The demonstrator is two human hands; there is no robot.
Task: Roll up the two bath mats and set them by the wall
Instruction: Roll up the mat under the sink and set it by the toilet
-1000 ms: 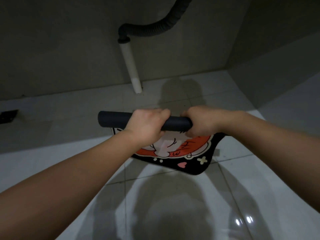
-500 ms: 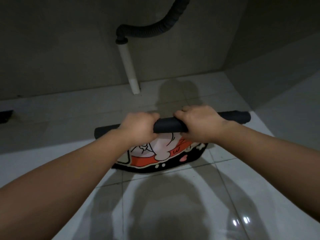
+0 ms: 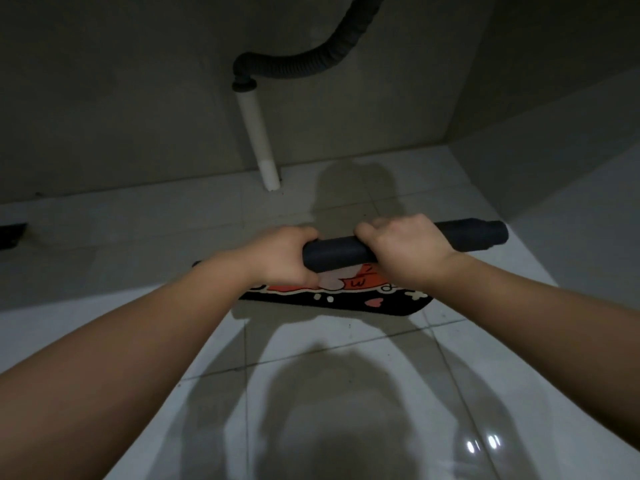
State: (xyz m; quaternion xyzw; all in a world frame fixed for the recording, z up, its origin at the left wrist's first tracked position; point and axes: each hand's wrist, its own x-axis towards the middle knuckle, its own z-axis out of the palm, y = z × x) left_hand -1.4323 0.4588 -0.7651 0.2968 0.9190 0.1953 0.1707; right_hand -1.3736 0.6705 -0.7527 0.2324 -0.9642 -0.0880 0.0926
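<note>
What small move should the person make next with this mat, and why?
Probably roll the mat one more turn toward the body. Both the left hand and right hand grip the dark roll, yet a printed strip lies flat on the floor.

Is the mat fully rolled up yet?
No: a strip of the bath mat with its cartoon print lies flat on the floor tiles below the roll held by the left hand and right hand.

Dim grey walls (image 3: 138,98), glossy tiles (image 3: 346,410)
</note>
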